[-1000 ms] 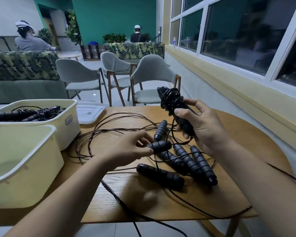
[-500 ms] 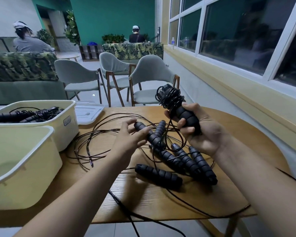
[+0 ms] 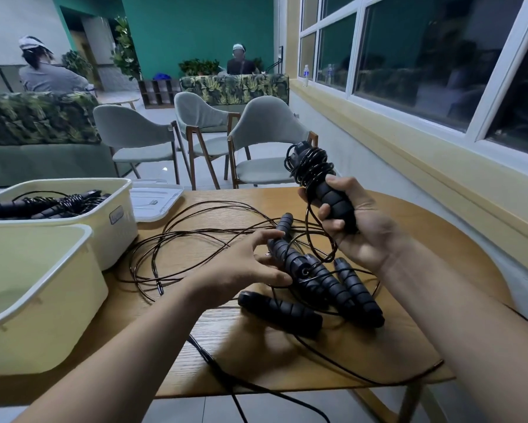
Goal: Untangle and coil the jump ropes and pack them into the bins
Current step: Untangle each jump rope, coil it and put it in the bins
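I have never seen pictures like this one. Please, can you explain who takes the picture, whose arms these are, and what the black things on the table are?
There is no machine here. One camera sits on a person's head and looks forward and down, so the two bare arms are that person's own. The right hand grips a black ribbed foam handle with thin black cord wound round its top. The left hand holds a second black handle low over the wooden table. These are jump ropes: more handles and loose black cord lie tangled there. At the left, a far cream plastic bin holds coiled ropes, and a near cream plastic bin stands beside it.
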### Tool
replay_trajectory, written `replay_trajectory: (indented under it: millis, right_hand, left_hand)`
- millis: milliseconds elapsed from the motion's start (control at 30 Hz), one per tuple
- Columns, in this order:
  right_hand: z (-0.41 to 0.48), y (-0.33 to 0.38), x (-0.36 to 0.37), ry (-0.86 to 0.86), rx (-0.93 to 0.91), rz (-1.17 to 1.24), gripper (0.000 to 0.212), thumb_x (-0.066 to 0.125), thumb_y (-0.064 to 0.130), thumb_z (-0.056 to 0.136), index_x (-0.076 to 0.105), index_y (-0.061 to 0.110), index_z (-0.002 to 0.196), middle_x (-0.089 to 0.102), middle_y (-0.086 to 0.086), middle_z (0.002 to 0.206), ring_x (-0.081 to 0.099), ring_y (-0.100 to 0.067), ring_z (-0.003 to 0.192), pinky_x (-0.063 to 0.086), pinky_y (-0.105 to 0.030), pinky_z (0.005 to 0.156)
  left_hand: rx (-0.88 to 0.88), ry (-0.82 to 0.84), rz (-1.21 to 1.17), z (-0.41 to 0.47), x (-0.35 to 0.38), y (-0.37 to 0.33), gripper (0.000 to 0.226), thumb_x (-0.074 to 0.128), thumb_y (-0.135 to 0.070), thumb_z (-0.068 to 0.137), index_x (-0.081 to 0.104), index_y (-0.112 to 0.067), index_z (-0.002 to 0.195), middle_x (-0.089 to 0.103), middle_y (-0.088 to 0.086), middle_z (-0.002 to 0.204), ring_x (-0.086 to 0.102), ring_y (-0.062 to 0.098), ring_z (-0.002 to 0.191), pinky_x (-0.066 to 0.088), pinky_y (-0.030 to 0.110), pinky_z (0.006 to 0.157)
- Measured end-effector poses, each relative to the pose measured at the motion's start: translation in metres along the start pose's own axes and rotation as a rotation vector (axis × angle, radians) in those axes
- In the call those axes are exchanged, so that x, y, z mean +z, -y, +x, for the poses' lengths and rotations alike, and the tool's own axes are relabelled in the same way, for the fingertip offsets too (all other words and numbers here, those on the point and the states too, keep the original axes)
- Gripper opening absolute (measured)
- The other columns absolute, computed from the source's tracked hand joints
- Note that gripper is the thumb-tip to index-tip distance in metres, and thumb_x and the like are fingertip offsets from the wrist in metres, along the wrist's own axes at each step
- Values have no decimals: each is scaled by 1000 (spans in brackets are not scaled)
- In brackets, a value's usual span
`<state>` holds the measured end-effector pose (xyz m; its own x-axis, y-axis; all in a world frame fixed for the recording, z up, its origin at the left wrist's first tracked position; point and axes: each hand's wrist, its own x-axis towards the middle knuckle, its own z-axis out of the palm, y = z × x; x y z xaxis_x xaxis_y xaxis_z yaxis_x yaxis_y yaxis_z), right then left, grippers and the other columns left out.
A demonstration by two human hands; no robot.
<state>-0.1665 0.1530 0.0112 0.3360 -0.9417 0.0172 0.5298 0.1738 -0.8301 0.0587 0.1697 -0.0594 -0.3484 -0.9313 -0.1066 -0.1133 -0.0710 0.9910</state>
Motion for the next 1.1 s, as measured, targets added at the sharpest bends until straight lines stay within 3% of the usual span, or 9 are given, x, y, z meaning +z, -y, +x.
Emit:
replay_trajectory:
  millis: [67, 200, 433, 533, 633, 733, 833, 933, 1100]
  right_hand:
    - [0, 2, 0, -21, -22, -7, 47, 70, 28, 91, 62, 8, 133, 70, -18, 119, 56, -7, 62, 41, -12, 41]
    - [1, 3, -1, -64, -60, -29, 44, 72, 29, 90, 64, 7, 127, 71, -17, 119, 58, -7, 63, 41, -13, 42]
    - [6, 1, -7, -105, -103, -99, 42, 73, 28, 94, 65, 5, 128, 72, -17, 119, 60, -9, 65, 41, -15, 43]
    - [8, -1, -10, -127, -107, -114, 37, 70, 26, 99, 64, 5, 129, 71, -18, 119, 59, -10, 65, 41, -15, 43]
    - [9, 0, -13, -143, -111, -124, 32, 69, 24, 101, 64, 5, 126, 70, -17, 116, 59, -11, 66, 41, -15, 43]
    - [10, -1, -15, -184, -121, -125, 43, 71, 24, 100, 61, -1, 134, 70, -18, 116, 60, -12, 67, 42, -16, 44]
    - [11, -2, -17, -242, -145, -123, 56, 73, 23, 98, 56, -7, 143, 71, -18, 114, 62, -12, 67, 43, -16, 44]
    - [11, 0, -19, -277, -143, -119, 44, 73, 23, 98, 63, -2, 133, 71, -17, 111, 63, -11, 65, 43, -15, 43]
    - [14, -4, -24, -294, -160, -118, 50, 75, 26, 96, 63, -2, 136, 74, -15, 107, 64, -9, 63, 43, -16, 43]
  left_hand:
    - [35, -73, 45, -2, 2, -1, 71, 83, 12, 78, 61, -24, 136, 70, 13, 131, 73, 27, 117, 57, 49, 106]
    - [86, -220, 130, 3, 4, 1, 49, 76, 4, 84, 70, -28, 120, 70, 5, 123, 75, 35, 105, 55, 57, 105]
    - [152, -316, 173, 9, 8, 5, 32, 70, -5, 90, 75, -32, 106, 72, 1, 110, 71, 25, 84, 54, 67, 97]
    - [149, -320, 191, 9, 6, 5, 30, 71, -5, 93, 76, -32, 104, 72, 0, 108, 69, 22, 83, 55, 62, 97]
    - [154, -349, 204, 8, 4, 2, 25, 74, -20, 84, 78, -33, 104, 73, 3, 107, 74, 29, 90, 57, 62, 97]
    - [130, -367, 218, 8, 3, 2, 28, 70, -26, 77, 79, -36, 103, 74, 3, 108, 75, 34, 99, 60, 56, 96]
    - [135, -385, 232, 10, 0, 6, 24, 70, -17, 87, 79, -34, 102, 75, 6, 106, 76, 27, 90, 63, 50, 90]
    - [129, -403, 174, 12, -3, 6, 31, 64, 6, 94, 79, -21, 100, 76, 10, 92, 71, 16, 72, 59, 31, 70]
    - [62, -194, -35, 12, -9, 9, 49, 64, 17, 91, 73, -20, 122, 70, 12, 98, 71, 20, 83, 58, 27, 76]
